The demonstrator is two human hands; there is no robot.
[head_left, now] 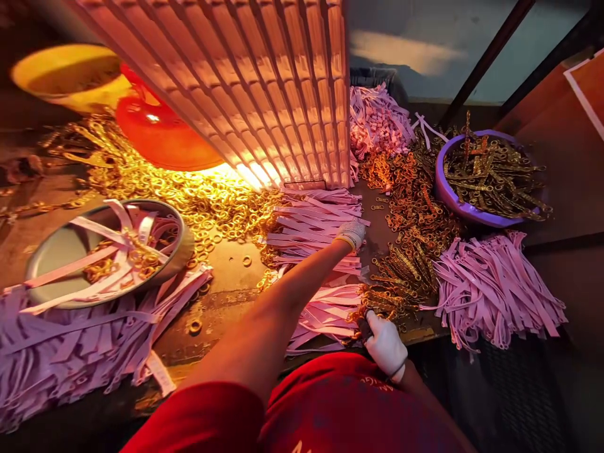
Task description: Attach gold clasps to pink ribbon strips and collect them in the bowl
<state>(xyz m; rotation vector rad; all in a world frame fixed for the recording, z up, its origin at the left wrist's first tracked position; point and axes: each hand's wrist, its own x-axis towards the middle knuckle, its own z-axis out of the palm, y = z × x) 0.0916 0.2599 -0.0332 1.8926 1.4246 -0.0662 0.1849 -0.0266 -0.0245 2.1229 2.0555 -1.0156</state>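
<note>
Strong amber light spills from beneath the glossy red dome-shaped lampshade (pixel 158 137) at ten o'clock, burning out to white glare at the foot of the tall pink ridged panel (pixel 264 82) and softening across the flat pink strips (pixel 314 216). Four o'clock sinks into cool, deep shadow. Farther toward ten, the round yellow basin (pixel 35 72) is blurred, and wide-angle distortion stretches the edges.

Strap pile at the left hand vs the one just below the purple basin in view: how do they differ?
Lie: the left-hand pile runs mostly crosswise in view; the basin-side pile slants downward, some ends drooping past the table edge.
Contact: the left hand is at the left-hand pile; no hand is at the basin-side pile.
Light: the left-hand pile catches warmer light; the basin-side pile looks cooler.
Shared: both are flat, pinkish straps.
</note>
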